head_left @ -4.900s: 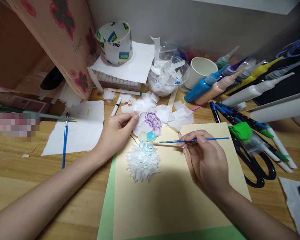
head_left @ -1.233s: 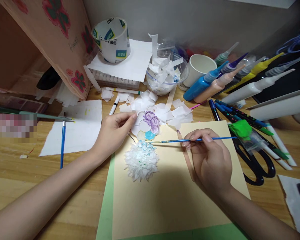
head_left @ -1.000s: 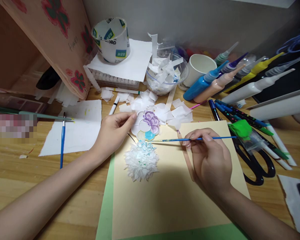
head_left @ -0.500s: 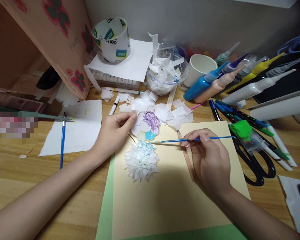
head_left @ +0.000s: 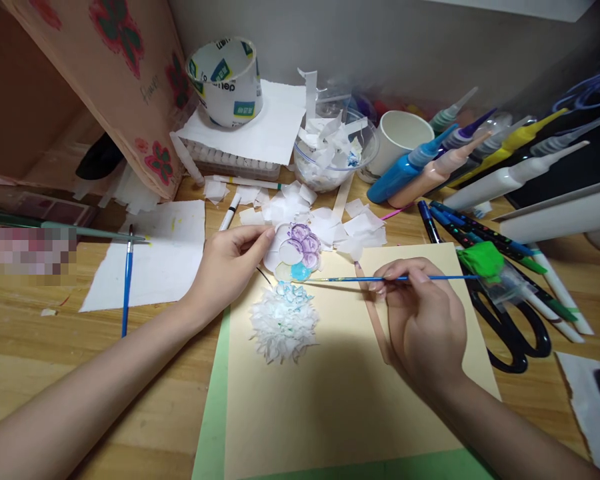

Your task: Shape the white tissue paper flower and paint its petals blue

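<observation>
My left hand point(head_left: 237, 263) pinches the left edge of a small round palette point(head_left: 291, 251) whose wells hold purple and light blue paint. Between the fingers of my right hand point(head_left: 420, 303) lies a thin blue paintbrush point(head_left: 450, 277). Its tip points left, at the lower edge of the palette beside the blue well. Just below is a ruffled white paper flower point(head_left: 284, 330), tinted light blue at its top with small green marks in the middle. The flower rests on a cream sheet point(head_left: 355, 413) that lies over a green one point(head_left: 210, 413).
Behind the palette are paper scraps point(head_left: 325, 227), a clear bowl of scraps point(head_left: 330, 160) and a paper cup point(head_left: 400, 143). Paint bottles point(head_left: 405, 173), pens and black scissors point(head_left: 515, 347) lie right. Another brush point(head_left: 127, 287) crosses white paper point(head_left: 170, 267) at left.
My right hand has shifted slightly right with the brush, and the brush now lies nearly level. The palette and my left hand look nearly unchanged.
</observation>
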### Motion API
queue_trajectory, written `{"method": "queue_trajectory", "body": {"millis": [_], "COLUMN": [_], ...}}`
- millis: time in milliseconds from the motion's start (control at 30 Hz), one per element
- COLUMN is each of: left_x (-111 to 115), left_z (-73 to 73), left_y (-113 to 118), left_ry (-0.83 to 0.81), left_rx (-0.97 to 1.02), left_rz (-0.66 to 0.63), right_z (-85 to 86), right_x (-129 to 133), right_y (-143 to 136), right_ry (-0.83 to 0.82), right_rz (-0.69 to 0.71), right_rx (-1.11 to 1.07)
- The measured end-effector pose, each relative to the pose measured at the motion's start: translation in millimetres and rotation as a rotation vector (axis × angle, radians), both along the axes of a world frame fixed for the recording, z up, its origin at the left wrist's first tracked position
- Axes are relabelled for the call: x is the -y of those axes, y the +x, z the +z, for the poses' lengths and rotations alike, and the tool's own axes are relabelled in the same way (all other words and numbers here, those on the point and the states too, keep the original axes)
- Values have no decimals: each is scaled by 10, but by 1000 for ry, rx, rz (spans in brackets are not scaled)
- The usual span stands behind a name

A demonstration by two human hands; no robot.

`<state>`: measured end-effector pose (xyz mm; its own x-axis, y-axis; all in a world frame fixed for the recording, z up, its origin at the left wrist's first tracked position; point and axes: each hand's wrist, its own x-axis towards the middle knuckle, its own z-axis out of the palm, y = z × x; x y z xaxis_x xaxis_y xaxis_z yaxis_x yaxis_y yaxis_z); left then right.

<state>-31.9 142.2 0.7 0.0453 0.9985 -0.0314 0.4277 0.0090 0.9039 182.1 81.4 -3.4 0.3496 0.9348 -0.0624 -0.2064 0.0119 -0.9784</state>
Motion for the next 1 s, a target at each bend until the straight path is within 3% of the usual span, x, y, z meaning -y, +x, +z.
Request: {"method": "queue_trajectory", "body": {"millis": [133,700,867,1000], "left_x": [-1,-121,-163,-187], "left_z": [-6,-244,-319,-349], "left_y": [-10,-101,-107,-110], "left_ry": [-2,64,72,88], "left_rx": [2,161,202,212], "left_rz": [-9,-6,20,17], "right_z": [-13,-100,-38,75], "right_x": [-35,-268,-238,135], "right_y": [27,134,141,136], "right_ry": [68,-25,-12,150], "right_rz": [-64,210,284,376], "right_rx": [-27,-522,-446,-89]}}
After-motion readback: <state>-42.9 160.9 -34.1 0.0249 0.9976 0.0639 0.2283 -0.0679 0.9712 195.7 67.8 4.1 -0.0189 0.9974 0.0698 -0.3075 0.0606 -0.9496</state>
